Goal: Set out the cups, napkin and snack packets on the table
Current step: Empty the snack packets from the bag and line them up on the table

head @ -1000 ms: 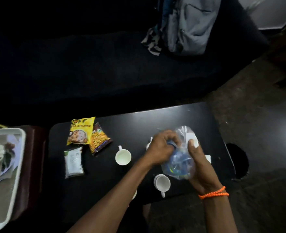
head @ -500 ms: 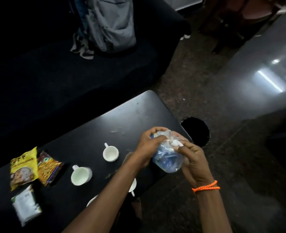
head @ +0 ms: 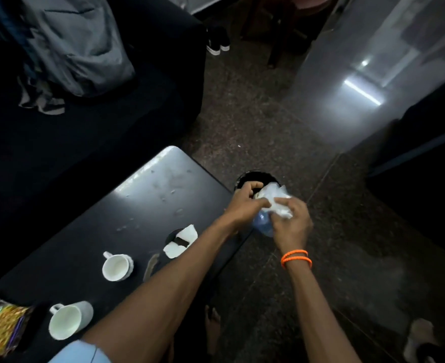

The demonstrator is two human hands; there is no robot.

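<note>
a clear plastic bag (head: 270, 203) is held between both hands just past the right end of the dark table (head: 148, 195), above a round black bin (head: 250, 179) on the floor. the left hand (head: 245, 205) is curled round the bag's left side, fingers bent over its top. the right hand (head: 290, 224) is closed on the bag's crumpled white upper part, thumb and fingers pinching it; an orange band (head: 296, 258) is worn on that wrist. a bluish mass is seen through the lower part of the bag; what it is cannot be told. on the table, one white cup (head: 116, 265) is seen near the middle and a second cup (head: 68, 320) nearer the left edge, both with handles pointing up-left. white torn paper (head: 182, 239) lies on the table beside the left forearm, touching a dark round patch. a yellow snack packet (head: 1, 326) lies at the lower left corner, partly cut off by the frame. a grey backpack (head: 80, 40) rests on a dark sofa (head: 85, 121) behind the table.
</note>
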